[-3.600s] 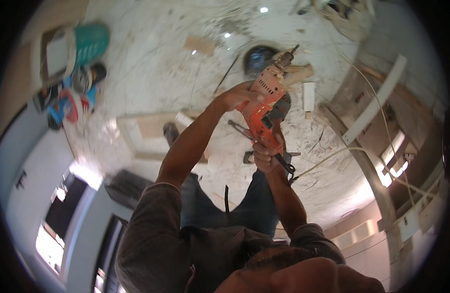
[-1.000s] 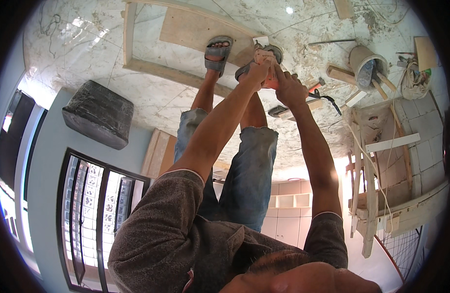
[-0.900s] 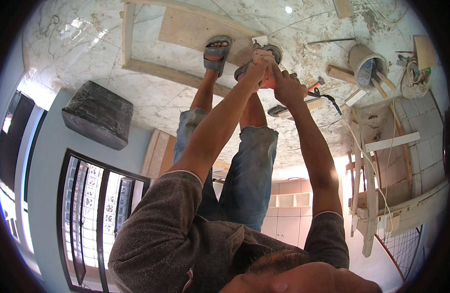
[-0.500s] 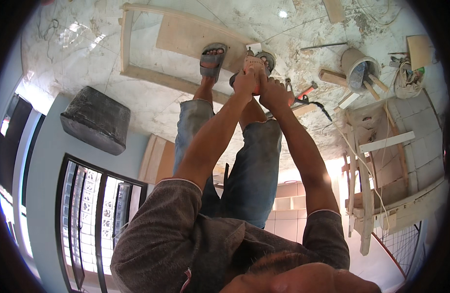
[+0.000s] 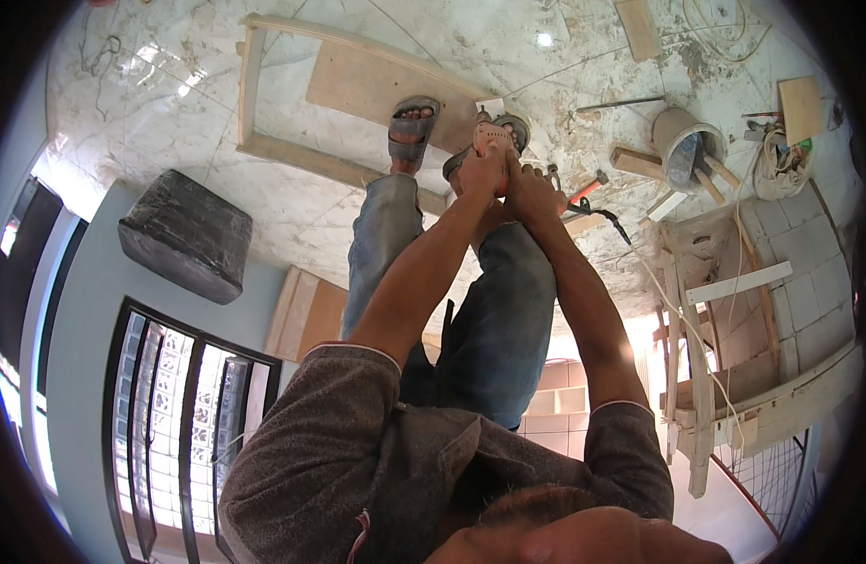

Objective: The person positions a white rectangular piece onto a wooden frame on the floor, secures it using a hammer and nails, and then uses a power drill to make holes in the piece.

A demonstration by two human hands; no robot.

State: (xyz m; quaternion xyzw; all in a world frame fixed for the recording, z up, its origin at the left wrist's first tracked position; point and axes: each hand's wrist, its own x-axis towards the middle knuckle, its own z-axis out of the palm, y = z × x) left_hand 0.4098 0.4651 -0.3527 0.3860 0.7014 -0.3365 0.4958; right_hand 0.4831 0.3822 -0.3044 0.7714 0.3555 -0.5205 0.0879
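Both my hands are closed around a corded power drill (image 5: pixel 492 139) with an orange-pink body. My left hand (image 5: pixel 480 175) wraps its left side, and my right hand (image 5: pixel 533 195) grips it from the right, at the rear. The chuck points away from me, beside my sandalled right foot (image 5: pixel 516 132). A small white piece (image 5: pixel 490 107) lies near the chuck; whether a bit touches it I cannot make out. Under my feet is a pale wooden frame (image 5: pixel 301 161) with a plywood panel (image 5: pixel 358 83) inside. My left sandal (image 5: pixel 412 127) rests on the panel.
Right of my hands lie a red-handled tool (image 5: pixel 588 188) and wood offcuts. Farther right stand a bucket (image 5: pixel 671 127) holding wooden-handled tools and a cloth bag (image 5: pixel 781 169). A pale cable (image 5: pixel 651 268) runs past a tiled counter (image 5: pixel 809 282). A black wrapped block (image 5: pixel 184 235) sits left.
My knees have come up a little and shifted right in the picture. The view has moved slightly. Both hands keep their hold on the drill, which sits slightly lower in the picture.
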